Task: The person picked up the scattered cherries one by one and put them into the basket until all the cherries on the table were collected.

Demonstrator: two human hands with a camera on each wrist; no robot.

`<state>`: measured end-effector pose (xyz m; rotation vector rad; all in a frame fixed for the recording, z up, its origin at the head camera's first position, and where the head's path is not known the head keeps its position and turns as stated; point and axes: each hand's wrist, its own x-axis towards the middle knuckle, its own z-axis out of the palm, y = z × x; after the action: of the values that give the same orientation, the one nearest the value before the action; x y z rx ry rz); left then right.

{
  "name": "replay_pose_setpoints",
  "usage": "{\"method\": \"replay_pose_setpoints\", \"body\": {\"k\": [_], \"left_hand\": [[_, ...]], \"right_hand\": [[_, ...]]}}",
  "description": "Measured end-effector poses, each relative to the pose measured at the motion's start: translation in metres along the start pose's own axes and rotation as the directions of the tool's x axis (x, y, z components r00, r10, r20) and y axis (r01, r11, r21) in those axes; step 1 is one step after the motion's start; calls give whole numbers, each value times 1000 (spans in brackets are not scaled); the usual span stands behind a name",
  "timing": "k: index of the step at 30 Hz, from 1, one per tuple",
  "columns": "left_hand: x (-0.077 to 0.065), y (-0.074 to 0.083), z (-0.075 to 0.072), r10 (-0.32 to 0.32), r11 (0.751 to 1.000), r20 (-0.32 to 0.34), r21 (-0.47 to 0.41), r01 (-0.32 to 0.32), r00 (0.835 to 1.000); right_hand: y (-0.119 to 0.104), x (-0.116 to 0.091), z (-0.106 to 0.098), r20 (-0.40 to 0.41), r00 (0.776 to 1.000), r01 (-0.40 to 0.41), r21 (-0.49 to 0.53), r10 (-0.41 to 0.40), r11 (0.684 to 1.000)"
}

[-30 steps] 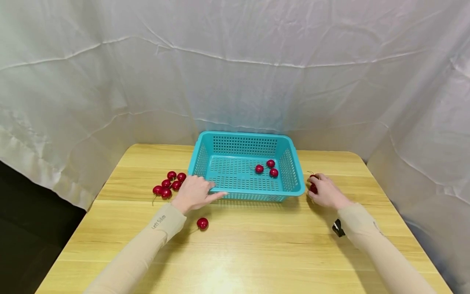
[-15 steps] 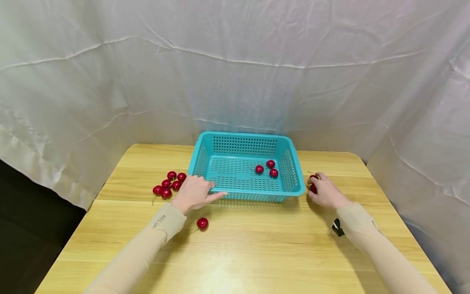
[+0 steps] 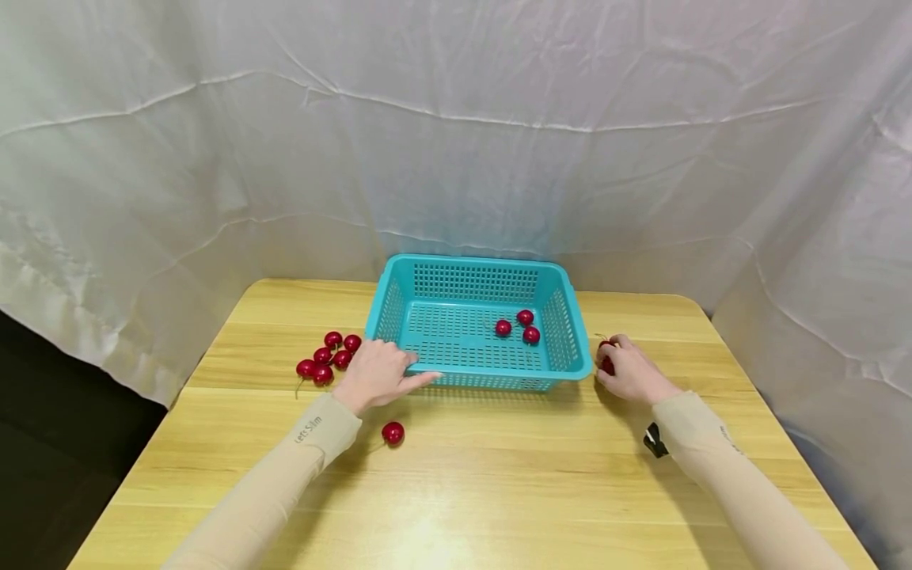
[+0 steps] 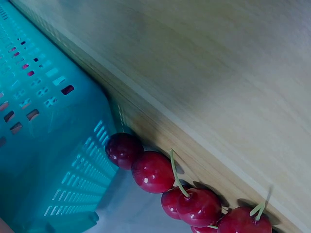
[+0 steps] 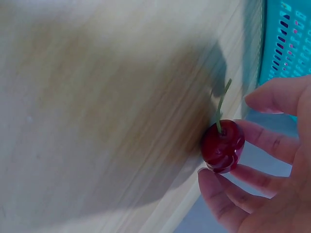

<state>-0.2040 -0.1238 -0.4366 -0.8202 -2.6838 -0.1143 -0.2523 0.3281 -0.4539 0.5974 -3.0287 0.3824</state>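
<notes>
A turquoise plastic basket stands at the middle of the table, with several cherries inside toward its right end. My left hand grips its front rim near the left corner, fingers over the inside and thumb along the outside. Through the basket's holes in the left wrist view, bits of skin show. Right of the basket, my right hand has its fingers curled round red cherries low at the table. In the right wrist view the cherry sits among the fingertips, its green stem upward, the thumb apart from it.
Several cherries lie clustered left of the basket, close to my left hand; in the left wrist view, some cherries lie near its corner. One cherry lies in front. A grey-white curtain hangs behind the wooden table.
The cherries at my right hand have shifted slightly, with the fingers drawn a little closer around them. My left hand and the basket stay where they were.
</notes>
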Motion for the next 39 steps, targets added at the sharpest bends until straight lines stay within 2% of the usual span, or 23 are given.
{"method": "replay_pose_setpoints", "body": {"k": [28,39], "left_hand": [[1,0,0,3,1000,6,-11,-3,1000],[0,0,1,-6,1000,-3,-7,6,1000]], "right_hand": [[-1,-7,1,37,998,-55,52,53,997],[-2,-13,1,13,1000,-29,56,28,998]]}}
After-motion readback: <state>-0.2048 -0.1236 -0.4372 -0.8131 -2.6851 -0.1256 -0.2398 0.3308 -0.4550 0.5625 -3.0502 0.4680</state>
